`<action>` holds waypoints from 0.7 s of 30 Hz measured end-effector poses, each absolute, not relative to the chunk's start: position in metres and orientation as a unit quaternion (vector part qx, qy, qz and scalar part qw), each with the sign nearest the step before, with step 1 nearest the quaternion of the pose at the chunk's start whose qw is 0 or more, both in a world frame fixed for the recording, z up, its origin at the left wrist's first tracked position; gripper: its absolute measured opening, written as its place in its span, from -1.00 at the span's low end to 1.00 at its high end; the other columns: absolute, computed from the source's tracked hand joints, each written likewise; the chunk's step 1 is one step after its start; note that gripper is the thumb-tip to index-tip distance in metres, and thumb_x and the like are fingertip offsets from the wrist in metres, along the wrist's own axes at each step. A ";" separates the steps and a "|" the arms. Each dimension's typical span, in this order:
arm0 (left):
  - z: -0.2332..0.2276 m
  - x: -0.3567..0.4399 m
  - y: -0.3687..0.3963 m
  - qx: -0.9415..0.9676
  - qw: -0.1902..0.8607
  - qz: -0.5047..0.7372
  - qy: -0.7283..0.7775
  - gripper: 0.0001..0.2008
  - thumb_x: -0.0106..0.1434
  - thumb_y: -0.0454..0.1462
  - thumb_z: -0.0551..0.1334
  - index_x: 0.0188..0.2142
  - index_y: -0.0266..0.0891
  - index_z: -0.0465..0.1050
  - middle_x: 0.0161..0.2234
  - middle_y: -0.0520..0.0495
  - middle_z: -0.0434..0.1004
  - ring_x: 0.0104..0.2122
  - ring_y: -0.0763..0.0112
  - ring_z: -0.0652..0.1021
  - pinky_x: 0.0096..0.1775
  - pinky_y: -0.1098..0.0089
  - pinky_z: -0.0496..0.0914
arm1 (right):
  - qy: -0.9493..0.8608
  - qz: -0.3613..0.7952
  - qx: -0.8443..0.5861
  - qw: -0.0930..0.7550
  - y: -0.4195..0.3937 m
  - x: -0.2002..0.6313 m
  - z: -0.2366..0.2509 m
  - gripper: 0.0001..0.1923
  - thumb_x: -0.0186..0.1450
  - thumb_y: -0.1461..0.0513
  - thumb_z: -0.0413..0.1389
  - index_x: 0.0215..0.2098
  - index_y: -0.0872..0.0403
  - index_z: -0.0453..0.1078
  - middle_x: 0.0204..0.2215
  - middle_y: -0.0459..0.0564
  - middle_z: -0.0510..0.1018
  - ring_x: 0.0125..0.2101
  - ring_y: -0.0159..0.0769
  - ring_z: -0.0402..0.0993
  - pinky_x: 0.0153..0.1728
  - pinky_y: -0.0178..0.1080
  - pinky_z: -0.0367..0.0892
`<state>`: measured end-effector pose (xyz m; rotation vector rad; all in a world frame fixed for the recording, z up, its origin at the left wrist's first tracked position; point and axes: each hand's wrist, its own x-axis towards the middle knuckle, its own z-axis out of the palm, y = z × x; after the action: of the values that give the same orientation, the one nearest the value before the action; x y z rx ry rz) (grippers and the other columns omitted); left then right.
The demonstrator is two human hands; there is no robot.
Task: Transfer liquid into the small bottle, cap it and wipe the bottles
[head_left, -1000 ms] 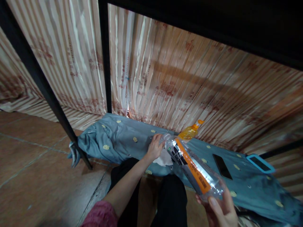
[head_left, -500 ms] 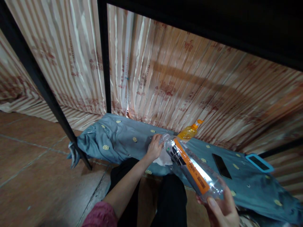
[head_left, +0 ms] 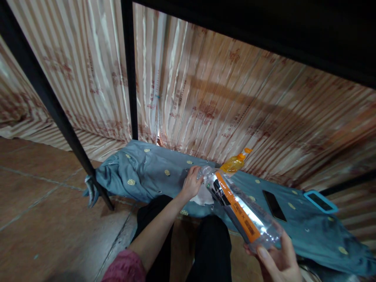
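My right hand (head_left: 276, 260) grips the base of a clear plastic bottle (head_left: 239, 207) with an orange and black label, held tilted so its neck points away from me. My left hand (head_left: 192, 183) is closed at the bottle's mouth, just above a white crumpled tissue (head_left: 201, 197) lying on the blue-grey cloth (head_left: 147, 172). Whether the left fingers hold a cap or the tissue is hidden. An orange spray bottle (head_left: 235, 163) lies on the cloth just behind the clear bottle.
A black phone (head_left: 274, 205) and a device in a light-blue case (head_left: 320, 201) lie on the cloth at right. Striped curtains (head_left: 205, 90) hang behind. Black metal posts (head_left: 129, 70) stand at left, over a brown tiled floor (head_left: 44, 219). My dark-trousered knees (head_left: 211, 246) are below.
The clear bottle and my right hand have shifted very slightly to the right and down. My left hand stays at the bottle's mouth.
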<state>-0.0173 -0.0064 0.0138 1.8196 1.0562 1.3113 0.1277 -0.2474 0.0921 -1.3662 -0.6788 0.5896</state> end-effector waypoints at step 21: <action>0.013 -0.017 -0.009 0.697 0.331 0.495 0.400 -0.68 0.34 -0.25 0.10 0.06 -0.22 0.36 0.10 -0.24 0.37 0.13 0.14 0.44 0.24 0.08 0.31 | -0.313 0.263 -0.633 0.658 -0.249 0.123 0.110 0.17 -0.04 0.05 0.47 0.43 -0.01 0.04 -0.03 0.17 0.63 -0.22 0.04 0.64 -0.29 -0.14 0.53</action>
<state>-0.0175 -0.0089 0.0134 1.8208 1.0455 1.2930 0.1231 -0.2488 0.1102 -1.4328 -0.7079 0.5948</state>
